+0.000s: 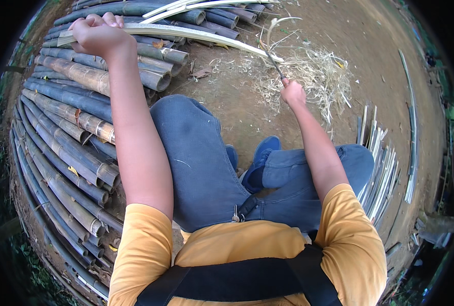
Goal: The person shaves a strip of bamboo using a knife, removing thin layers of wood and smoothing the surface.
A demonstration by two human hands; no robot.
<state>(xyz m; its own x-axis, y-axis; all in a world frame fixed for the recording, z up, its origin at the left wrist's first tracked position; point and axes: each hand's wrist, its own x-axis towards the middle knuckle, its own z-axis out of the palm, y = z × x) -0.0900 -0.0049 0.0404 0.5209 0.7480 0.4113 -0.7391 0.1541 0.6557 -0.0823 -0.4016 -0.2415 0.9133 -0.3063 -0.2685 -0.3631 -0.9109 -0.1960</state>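
My left hand (pixel 98 36), at the far left, is closed around a long pale split bamboo strip (pixel 191 32). The strip runs rightward over the stacked poles and dips toward the ground at its far end. My right hand (pixel 293 93) grips the handle of a thin dark-bladed knife (pixel 275 62). Its blade points up and left and lies at the strip's right end; whether it cuts in there is too small to tell. A pale curled sliver (pixel 274 25) stands up beside the blade tip. Beneath lies a tangled heap of thin bamboo shavings (pixel 324 76) on the brown dirt.
Stacked bamboo poles (pixel 74 104) fill the left side, close to my left knee. More pale strips (pixel 186 7) lie across the pile's far end. A bundle of split strips (pixel 381 171) rests beside my right knee. Long thin poles (pixel 413 137) lie farther right on the dirt.
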